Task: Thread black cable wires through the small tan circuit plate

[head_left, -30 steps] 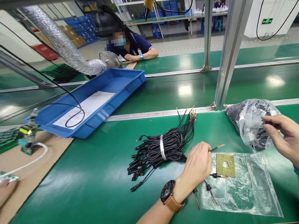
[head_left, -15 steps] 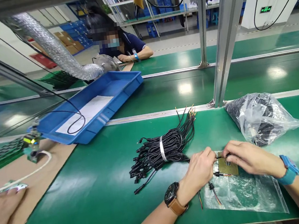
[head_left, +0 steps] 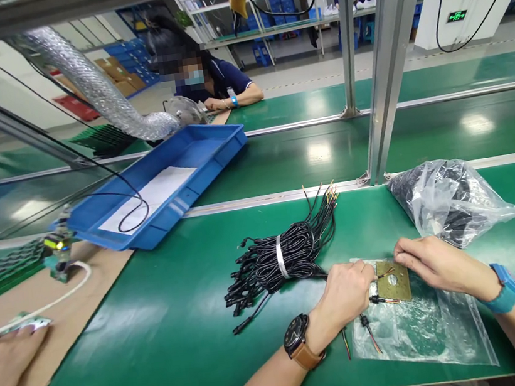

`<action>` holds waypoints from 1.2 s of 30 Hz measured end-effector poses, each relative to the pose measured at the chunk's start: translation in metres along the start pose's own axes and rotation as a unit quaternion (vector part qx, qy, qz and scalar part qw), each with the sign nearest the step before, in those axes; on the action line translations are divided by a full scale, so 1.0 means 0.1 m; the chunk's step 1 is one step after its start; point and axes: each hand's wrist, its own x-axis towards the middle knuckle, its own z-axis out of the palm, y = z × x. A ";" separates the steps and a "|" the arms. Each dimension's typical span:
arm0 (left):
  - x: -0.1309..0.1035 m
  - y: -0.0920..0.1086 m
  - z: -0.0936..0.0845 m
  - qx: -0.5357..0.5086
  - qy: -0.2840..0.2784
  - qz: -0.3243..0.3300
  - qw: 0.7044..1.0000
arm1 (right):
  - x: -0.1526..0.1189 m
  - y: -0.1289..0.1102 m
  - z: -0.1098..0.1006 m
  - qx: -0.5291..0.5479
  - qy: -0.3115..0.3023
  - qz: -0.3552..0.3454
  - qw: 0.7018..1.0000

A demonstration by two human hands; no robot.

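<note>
My left hand (head_left: 351, 287) is closed on a black cable, whose bare coloured wire ends stick out past the fingers over a small brownish square board (head_left: 399, 288) with a round hole. My right hand (head_left: 422, 263) has its fingers pinched together at the board's upper right corner; what they hold, if anything, is hidden. Beneath the board lies a clear plastic bag (head_left: 424, 342). A short black connector with wires (head_left: 366, 324) rests on the bag, and another connector (head_left: 380, 299) reaches onto the board. Left of my left hand lies a tied bundle of black cables (head_left: 270, 258).
A clear bag of black parts (head_left: 453, 202) sits at the back right, beside a metal post (head_left: 381, 88). A blue tray (head_left: 181, 190) with paper stands back left. A co-worker's hand (head_left: 13, 358) rests on cardboard at far left; another person sits across.
My right hand has moved slightly right, off the wire ends, uncovering the board's hole and the coloured wires. My left hand stays almost in place.
</note>
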 end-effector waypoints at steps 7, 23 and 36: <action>-0.01 0.01 -0.10 -0.013 -0.001 0.014 1.000 | 0.05 -0.06 0.15 0.011 0.007 0.038 0.999; -0.08 0.01 -0.17 -0.064 -0.013 0.019 0.998 | 0.05 -0.11 0.12 0.083 0.049 -0.063 0.993; 0.02 0.04 -0.08 0.008 -0.017 -0.008 1.000 | 0.06 -0.09 0.15 0.060 0.061 -0.060 0.994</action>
